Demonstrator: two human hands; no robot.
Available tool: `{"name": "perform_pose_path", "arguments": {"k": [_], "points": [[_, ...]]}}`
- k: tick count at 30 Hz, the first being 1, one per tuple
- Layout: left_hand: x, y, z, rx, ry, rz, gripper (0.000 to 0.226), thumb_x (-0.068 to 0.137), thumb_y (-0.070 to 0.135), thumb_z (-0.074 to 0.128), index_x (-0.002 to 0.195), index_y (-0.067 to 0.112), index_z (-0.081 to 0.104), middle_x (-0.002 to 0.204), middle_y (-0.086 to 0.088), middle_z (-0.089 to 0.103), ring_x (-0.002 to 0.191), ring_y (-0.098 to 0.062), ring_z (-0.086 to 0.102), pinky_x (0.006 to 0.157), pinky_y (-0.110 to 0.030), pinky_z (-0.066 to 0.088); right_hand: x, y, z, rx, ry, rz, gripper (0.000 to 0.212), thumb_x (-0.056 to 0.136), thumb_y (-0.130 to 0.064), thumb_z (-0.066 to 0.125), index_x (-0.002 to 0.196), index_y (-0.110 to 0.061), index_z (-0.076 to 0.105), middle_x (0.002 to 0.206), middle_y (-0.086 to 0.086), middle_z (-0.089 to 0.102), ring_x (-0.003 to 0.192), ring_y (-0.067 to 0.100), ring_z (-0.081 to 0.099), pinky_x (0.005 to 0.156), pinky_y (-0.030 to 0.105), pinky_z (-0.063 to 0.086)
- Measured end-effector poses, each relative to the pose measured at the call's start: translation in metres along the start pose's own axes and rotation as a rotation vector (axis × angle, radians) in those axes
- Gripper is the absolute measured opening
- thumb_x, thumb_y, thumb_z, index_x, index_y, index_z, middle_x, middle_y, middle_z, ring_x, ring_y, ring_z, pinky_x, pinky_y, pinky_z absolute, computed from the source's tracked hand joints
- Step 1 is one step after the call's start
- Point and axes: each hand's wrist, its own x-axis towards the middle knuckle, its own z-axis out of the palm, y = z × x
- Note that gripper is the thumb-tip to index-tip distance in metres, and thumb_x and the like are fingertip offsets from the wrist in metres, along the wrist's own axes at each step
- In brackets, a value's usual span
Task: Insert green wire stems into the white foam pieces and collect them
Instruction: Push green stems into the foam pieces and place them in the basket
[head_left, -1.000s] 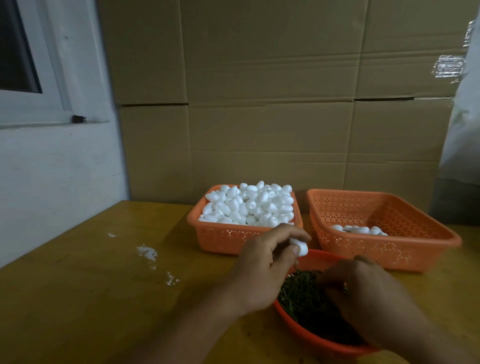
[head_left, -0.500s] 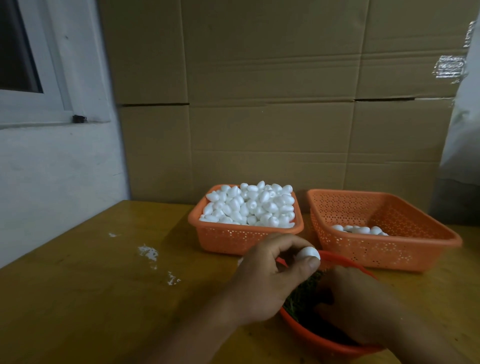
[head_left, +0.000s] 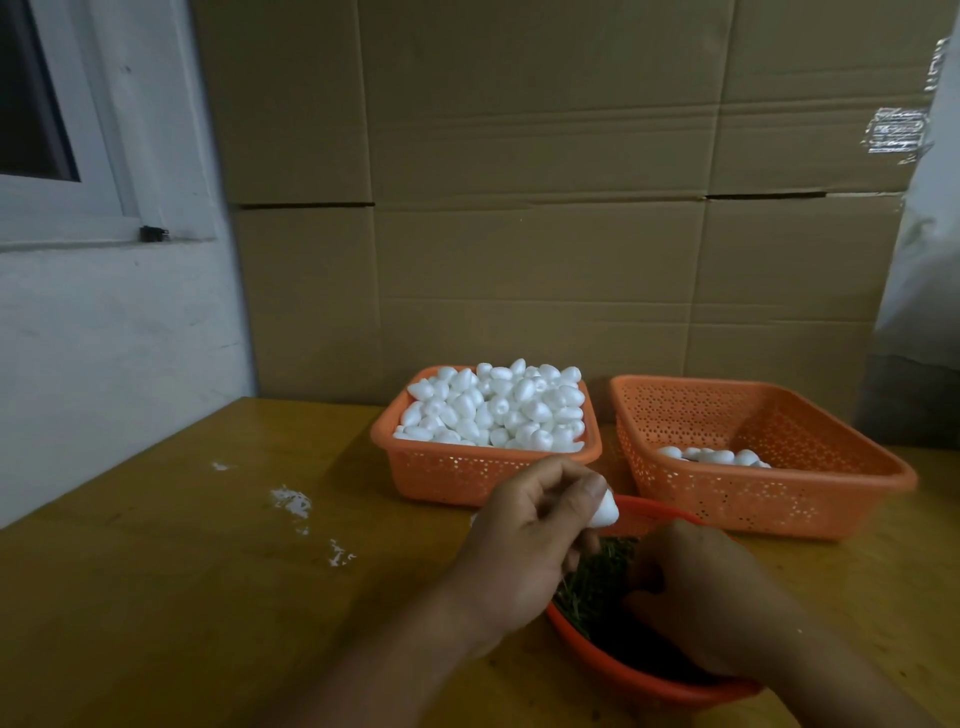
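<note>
Small white egg-shaped foam piece (head_left: 761, 510) pinched in left hand (head_left: 524, 540), thumb and curled fingers (head_left: 591, 488) closing on it. It sits above the far rim of the round red-orange plastic bowl (head_left: 613, 659). Long axis tilts, one end up-left under the thumb, the rounded end down-right toward the right basket. Surface smooth, matte, plain white; about half is hidden by the thumb.

Right hand (head_left: 701, 592) sits in the bowl, knuckles up, fingers curled down into the pile of thin dark green wire stems (head_left: 592, 582); cannot tell whether it pinches a stem. Stems are a tangled, short, fine mass; single ones too blurred to make out.

Behind the bowl, orange perforated rectangular plastic basket (head_left: 457, 470) heaped with white foam pieces (head_left: 498, 405), same egg shape, pointing every way. Just beside it on the right, a larger orange perforated basket (head_left: 769, 499) holding a few white pieces (head_left: 711, 456) low against its near wall.

All on a yellow-brown wooden bench (head_left: 208, 597), with white specks (head_left: 291, 501) scattered left of the hands. Stacked brown cardboard boxes (head_left: 545, 208) form the back wall; white painted wall (head_left: 104, 338) and window frame (head_left: 67, 208) at left. Light dim.
</note>
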Motion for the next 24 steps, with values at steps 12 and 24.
{"name": "perform_pose_path", "arguments": {"k": [12, 24], "points": [[0.005, 0.004, -0.004, -0.392, 0.054, -0.219, 0.040, 0.092, 0.049, 0.055, 0.089, 0.011, 0.066, 0.057, 0.000, 0.044, 0.049, -0.009, 0.039, 0.045, -0.021, 0.026, -0.011, 0.000, -0.008, 0.358, 0.316, -0.104, 0.040, 0.102, -0.029, 0.046, 0.067, -0.014, 0.057, 0.061, 0.009, 0.059, 0.053, 0.018, 0.053, 0.055, 0.032, 0.042], [0.004, 0.007, -0.004, -0.469, 0.087, -0.268, 0.045, 0.097, 0.047, 0.053, 0.061, 0.022, 0.058, 0.051, -0.002, 0.030, 0.040, -0.010, 0.027, 0.038, -0.021, 0.022, -0.025, -0.013, -0.011, 0.887, 0.583, -0.372, 0.009, 0.079, -0.033, 0.074, 0.073, -0.026, 0.075, 0.069, -0.001, 0.071, 0.059, 0.015, 0.065, 0.053, 0.024, 0.052]]}}
